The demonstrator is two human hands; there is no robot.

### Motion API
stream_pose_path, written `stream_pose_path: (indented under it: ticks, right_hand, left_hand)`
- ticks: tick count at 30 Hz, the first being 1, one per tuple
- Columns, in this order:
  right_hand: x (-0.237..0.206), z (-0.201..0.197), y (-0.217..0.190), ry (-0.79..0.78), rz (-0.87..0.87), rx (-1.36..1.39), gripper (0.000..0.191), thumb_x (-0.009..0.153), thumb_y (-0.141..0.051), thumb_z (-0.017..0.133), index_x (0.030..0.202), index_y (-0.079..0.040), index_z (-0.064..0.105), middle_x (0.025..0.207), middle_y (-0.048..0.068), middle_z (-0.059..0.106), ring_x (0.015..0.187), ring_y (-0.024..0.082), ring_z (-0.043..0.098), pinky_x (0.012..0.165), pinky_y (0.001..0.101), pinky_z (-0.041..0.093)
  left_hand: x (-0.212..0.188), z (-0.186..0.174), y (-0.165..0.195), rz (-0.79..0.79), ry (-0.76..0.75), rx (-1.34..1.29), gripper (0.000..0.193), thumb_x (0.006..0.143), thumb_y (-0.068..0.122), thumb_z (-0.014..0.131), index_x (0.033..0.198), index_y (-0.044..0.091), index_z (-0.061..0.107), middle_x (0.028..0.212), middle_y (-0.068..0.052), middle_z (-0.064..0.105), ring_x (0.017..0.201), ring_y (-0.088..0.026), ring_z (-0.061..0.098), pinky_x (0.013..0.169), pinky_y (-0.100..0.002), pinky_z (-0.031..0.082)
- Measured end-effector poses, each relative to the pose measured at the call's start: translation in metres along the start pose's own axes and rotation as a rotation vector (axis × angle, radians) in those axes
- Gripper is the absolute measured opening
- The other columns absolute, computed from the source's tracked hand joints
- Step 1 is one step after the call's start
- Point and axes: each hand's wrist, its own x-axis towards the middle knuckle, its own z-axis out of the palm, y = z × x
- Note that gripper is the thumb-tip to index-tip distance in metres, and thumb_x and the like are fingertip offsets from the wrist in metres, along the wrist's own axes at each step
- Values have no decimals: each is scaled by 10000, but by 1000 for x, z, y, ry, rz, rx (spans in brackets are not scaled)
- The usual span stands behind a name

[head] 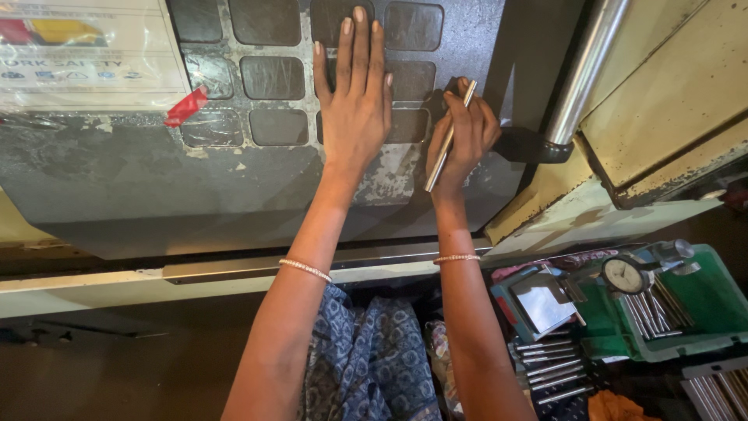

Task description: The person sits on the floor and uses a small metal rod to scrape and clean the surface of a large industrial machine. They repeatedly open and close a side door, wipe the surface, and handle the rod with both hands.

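My left hand [354, 97] lies flat with fingers spread on a grey machine panel [234, 179] that has several dark rounded square pads [272, 77]. My right hand [463, 132] is closed around a thin silver metal rod [448, 140], held against the panel beside the left hand. The rod runs diagonally from the fingertips down past the wrist. Both wrists wear thin bead bracelets.
A shiny steel bar [584, 70] and cream metal housing [670, 93] stand at the right. A green tray [693, 304] with a dial gauge [623, 274] and several metal rods sits lower right. More rods [549, 366] lie beside it. A paper label and red tape [185, 106] are upper left.
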Motion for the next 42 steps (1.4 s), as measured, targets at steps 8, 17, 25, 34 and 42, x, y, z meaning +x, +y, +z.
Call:
stream_pose_path:
  ticks: [8, 17, 25, 34, 42]
  right_hand:
    - [-1, -1, 0, -23, 13, -24, 295, 971, 35, 646, 1240, -78, 689, 1374, 96, 684, 1303, 249, 553, 1146, 430, 363]
    - [0, 0, 1, -20, 5, -14, 270, 1002, 30, 649, 1245, -85, 685, 1383, 83, 678, 1317, 244, 551, 1150, 422, 369]
    - [1, -3, -1, -18, 4, -9, 278, 992, 29, 646, 1249, -68, 687, 1382, 94, 676, 1312, 257, 549, 1148, 438, 365]
    - [0, -1, 0, -15, 5, -22, 274, 985, 29, 650, 1240, -65, 689, 1372, 99, 684, 1316, 262, 548, 1153, 445, 358]
    - [0, 0, 1, -7, -10, -14, 287, 977, 34, 649, 1244, -70, 680, 1379, 97, 676, 1301, 263, 562, 1148, 443, 365]
  left_hand:
    - [0, 1, 0, -8, -20, 5, 569, 1176, 288, 444, 1665, 41, 289, 1728, -132, 215, 1610, -240, 153, 1318, -557, 64]
    - [1, -3, 0, 0, -28, 2, 633, 1164, 379, 471, 1657, 26, 290, 1724, -148, 210, 1608, -242, 162, 1317, -560, 63]
    - [3, -6, -1, 16, -24, -84, 822, 1122, 583, 536, 1638, -9, 292, 1709, -176, 210, 1600, -274, 156, 1303, -591, 66]
    - [4, -5, -1, 10, -41, -82, 793, 1122, 559, 516, 1626, -10, 291, 1695, -186, 212, 1585, -278, 164, 1286, -595, 63]
    - [1, -7, 0, 4, -20, 38, 623, 1129, 266, 486, 1666, 21, 287, 1735, -149, 203, 1624, -242, 170, 1332, -560, 67]
